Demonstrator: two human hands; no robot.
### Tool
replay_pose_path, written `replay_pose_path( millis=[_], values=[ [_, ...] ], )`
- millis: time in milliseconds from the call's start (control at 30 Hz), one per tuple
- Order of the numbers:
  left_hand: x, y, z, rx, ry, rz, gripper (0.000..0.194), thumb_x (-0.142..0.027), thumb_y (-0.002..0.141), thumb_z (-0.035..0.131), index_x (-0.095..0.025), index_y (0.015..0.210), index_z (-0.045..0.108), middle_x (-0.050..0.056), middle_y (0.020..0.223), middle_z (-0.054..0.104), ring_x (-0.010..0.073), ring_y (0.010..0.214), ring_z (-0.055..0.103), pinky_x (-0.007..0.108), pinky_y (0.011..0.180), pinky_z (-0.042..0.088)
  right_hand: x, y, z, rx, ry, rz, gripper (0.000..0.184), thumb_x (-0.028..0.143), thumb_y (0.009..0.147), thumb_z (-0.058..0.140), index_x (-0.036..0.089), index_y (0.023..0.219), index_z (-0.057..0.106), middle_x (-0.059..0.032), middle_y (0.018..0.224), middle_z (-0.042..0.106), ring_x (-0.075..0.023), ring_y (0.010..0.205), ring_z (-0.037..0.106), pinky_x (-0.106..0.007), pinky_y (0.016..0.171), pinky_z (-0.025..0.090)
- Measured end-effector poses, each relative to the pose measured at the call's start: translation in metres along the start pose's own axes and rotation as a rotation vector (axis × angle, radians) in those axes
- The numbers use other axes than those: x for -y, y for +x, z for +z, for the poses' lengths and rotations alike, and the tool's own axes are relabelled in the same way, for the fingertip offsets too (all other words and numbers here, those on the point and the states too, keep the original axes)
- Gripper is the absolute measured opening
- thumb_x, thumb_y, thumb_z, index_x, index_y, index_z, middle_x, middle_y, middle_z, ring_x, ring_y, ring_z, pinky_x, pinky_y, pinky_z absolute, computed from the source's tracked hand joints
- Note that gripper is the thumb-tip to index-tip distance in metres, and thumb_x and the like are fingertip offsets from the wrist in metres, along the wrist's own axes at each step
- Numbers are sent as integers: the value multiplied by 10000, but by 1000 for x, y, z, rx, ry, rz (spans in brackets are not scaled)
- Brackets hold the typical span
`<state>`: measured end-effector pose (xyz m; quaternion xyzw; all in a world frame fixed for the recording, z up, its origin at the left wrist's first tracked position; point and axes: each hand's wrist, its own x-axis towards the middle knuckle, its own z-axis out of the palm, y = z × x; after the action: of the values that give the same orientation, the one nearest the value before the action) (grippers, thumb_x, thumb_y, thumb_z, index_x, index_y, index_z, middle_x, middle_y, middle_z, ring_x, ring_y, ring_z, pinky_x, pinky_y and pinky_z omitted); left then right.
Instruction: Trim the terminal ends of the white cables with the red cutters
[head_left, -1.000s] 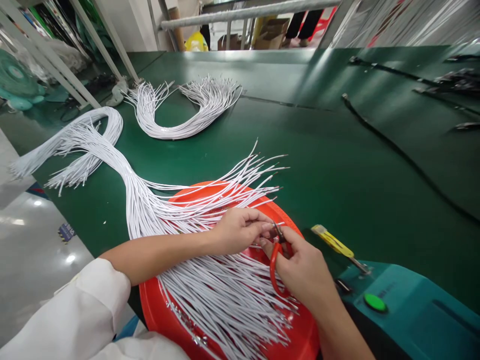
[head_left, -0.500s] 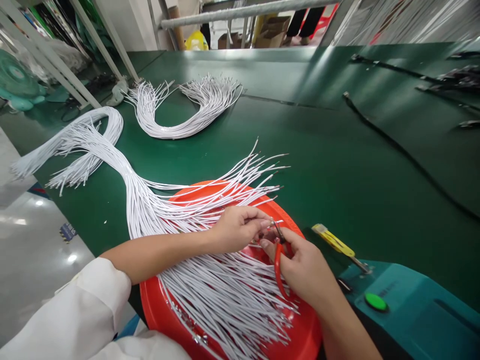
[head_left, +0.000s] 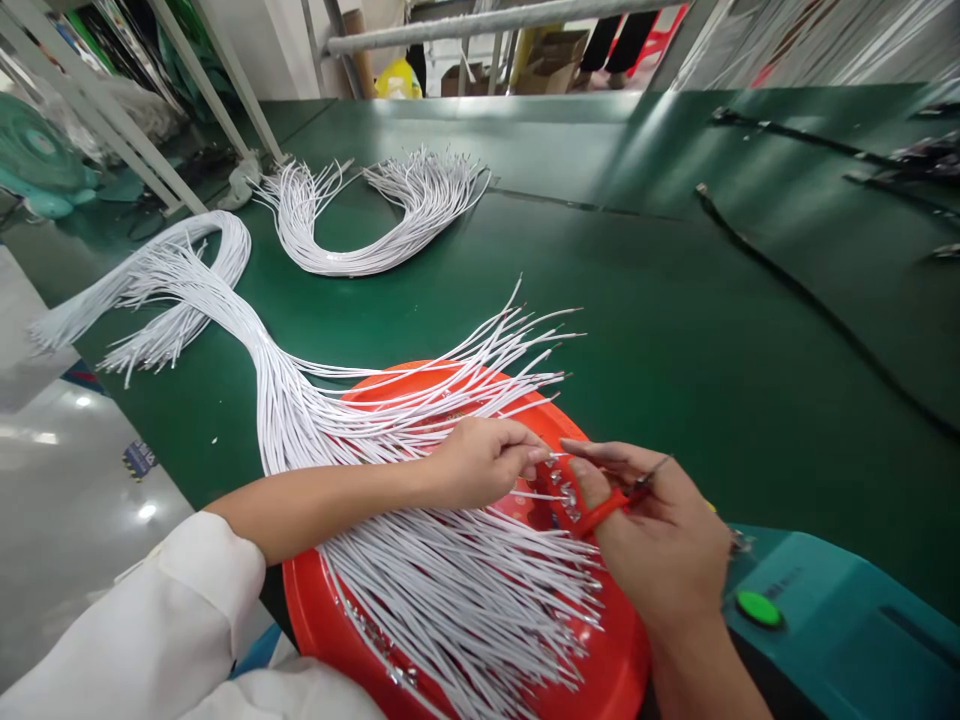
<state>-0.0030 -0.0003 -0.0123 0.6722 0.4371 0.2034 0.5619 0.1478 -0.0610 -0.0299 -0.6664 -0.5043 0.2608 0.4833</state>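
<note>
Over a red plastic basin (head_left: 615, 650), my left hand (head_left: 484, 462) is closed in a pinch on a white wire (head_left: 556, 456) near its end. My right hand (head_left: 660, 530) holds red-handled scissors (head_left: 604, 512) tucked in the palm, the blades pointing up and right, away from the wire. Its thumb and forefinger are at the wire's tip; whether they touch it I cannot tell. A thick bundle of white wires (head_left: 450, 560) lies across the basin below my left forearm. Other wires (head_left: 480, 365) fan out above my left hand. Small shiny metal pieces (head_left: 562, 490) show between the hands.
On the green table (head_left: 637, 330) lie a curved bundle of white wires (head_left: 360, 262) and a looped one (head_left: 232, 245) at left. Black cables (head_left: 810, 290) are at right. A teal device with a green button (head_left: 760, 608) stands beside my right forearm. Metal rack posts (head_left: 240, 80) rise at back left.
My right hand has moved right and turned, swinging the scissor blades away from the wire. It now covers most of the yellow cutter. My left hand has barely moved.
</note>
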Motion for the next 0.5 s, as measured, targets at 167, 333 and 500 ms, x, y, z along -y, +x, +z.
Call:
replay_pose_path(
  millis=[167,333,500],
  values=[
    [1,-1,0,12,149,60,230,-190,828,471,-137,642,595,-7,622,607,80,594,530,185,589,414,-3,6,-6,59,-371,-391,108,268,792,548,213,840,627,-30,714,666,-179,648,618,-276,603,453],
    [4,-2,-1,71,486,195,225,-153,853,416,-139,808,637,36,790,680,133,750,601,233,699,452,-8,6,-6,98,-643,-677,208,164,687,470,186,834,615,-53,641,640,-197,565,590,-267,494,384],
    [11,-2,-1,189,750,325,242,-158,884,398,-149,978,621,58,887,657,162,852,598,264,752,456,-8,3,-2,137,-700,-527,192,231,716,461,183,862,576,-28,526,591,-201,468,548,-267,446,339]
  ],
)
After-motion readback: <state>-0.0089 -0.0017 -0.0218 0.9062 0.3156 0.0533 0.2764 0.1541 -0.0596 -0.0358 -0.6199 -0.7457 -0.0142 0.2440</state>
